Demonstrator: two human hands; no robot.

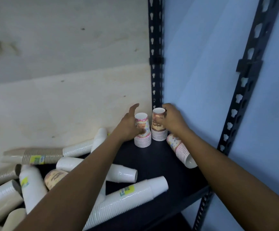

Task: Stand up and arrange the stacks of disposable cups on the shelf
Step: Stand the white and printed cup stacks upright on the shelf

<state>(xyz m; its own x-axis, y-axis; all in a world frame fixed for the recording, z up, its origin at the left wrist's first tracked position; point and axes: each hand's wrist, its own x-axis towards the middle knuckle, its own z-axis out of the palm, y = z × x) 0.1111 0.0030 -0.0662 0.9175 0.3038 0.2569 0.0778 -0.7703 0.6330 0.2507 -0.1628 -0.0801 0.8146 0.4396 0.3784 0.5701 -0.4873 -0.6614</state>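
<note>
Left hand (130,129) grips pink stack (142,130); right hand (173,120) grips brown stack (158,126); both upright, touching, shelf (152,160) corner.

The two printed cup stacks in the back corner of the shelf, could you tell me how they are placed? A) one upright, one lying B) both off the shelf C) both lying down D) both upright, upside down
D: the pink stack and the brown stack both stand with rims down on the shelf.

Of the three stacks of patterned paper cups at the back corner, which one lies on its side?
The pink-patterned stack under the right forearm, at the shelf's right edge; the other two stand upside down.
</note>
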